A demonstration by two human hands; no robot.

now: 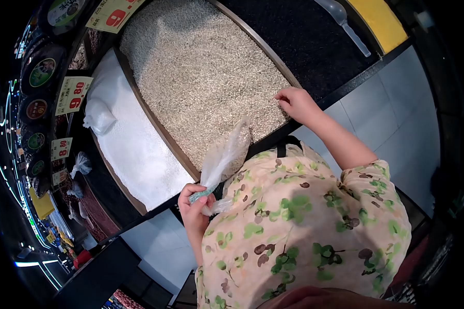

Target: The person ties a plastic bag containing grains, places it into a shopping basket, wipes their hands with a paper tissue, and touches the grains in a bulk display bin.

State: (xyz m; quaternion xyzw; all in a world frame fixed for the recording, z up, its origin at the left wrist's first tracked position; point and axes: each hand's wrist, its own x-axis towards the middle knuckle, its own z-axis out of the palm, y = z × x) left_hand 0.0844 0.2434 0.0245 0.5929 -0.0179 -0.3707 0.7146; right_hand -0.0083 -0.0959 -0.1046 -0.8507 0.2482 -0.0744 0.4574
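A clear plastic bag (pixel 224 154) with pale grains in its lower end rests at the near edge of a bin of pale grains (pixel 201 67). My left hand (pixel 195 206) is closed round the gathered neck of the bag, where some green shows. Over the bin's near right corner is my right hand (pixel 298 104), its fingers pinched together just above the grains. Whether anything small is between those fingertips is hidden.
White grains fill the bin (pixel 134 139) to the left, with a tied bag (pixel 99 117) on them. Price signs (pixel 73 95) stand further left. A dark bin (pixel 314 46) at the right holds a clear scoop (pixel 345 23). Bin dividers (pixel 154 113) rise between them.
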